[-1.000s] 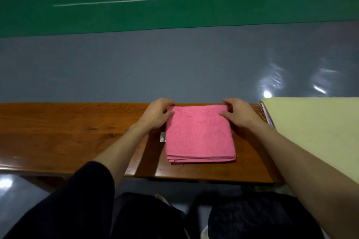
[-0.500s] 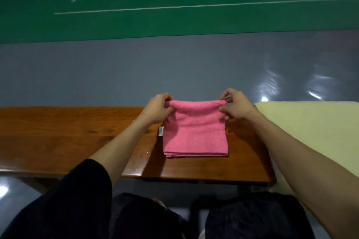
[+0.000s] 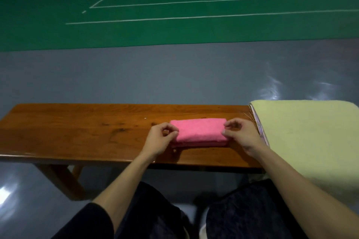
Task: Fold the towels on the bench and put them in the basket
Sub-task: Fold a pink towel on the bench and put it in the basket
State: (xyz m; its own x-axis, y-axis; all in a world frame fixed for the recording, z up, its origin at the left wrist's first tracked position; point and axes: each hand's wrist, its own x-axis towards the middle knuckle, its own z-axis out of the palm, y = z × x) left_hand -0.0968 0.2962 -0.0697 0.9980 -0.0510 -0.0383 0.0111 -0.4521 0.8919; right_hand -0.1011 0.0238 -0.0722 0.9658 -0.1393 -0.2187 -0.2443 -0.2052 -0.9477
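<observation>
Since half a second ago the far edge of the pink towel (image 3: 200, 131) has come over toward the person, so the near-square is now a narrow, thick strip lying across the bench (image 3: 77, 128); the left hand (image 3: 162, 138) pinches its left end between thumb and curled fingers; the right hand (image 3: 241, 135) pinches its right end the same way. As I judge it, folding this towel is about finished, and moving it to the basket is still left; no basket is in view, so what it holds cannot be told. A pale yellow cloth (image 3: 310, 141) covers the bench's right end, just beside the right hand; if it is a towel, it probably still needs folding.
</observation>
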